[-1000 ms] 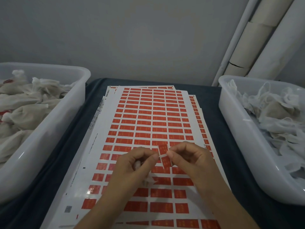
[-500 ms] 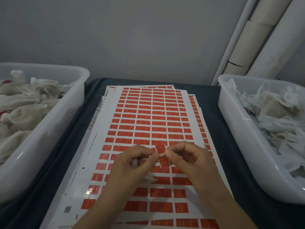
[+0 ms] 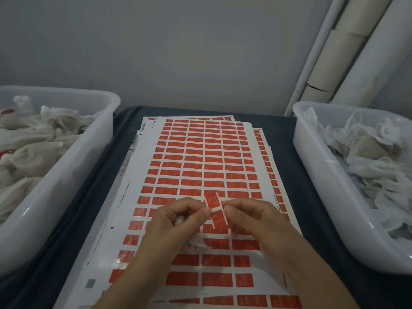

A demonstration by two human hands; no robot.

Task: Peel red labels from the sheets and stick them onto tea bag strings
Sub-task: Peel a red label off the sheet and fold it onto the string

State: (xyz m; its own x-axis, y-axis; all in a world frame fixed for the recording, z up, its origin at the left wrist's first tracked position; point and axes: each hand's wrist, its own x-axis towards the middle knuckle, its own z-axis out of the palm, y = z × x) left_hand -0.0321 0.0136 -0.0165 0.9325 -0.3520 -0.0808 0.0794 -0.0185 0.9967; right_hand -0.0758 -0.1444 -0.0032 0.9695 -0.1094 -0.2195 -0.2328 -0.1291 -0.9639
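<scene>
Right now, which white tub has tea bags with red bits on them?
The tub on the person's left. A red label shows among its bags near the far edge; the right tub shows only white bags.

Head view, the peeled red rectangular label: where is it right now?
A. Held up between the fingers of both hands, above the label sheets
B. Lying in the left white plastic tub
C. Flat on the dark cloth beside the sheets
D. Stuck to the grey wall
A: the peeled red rectangular label stands between the left hand and the right hand, with a white string crossing it, over the white sheets of red labels.
</scene>
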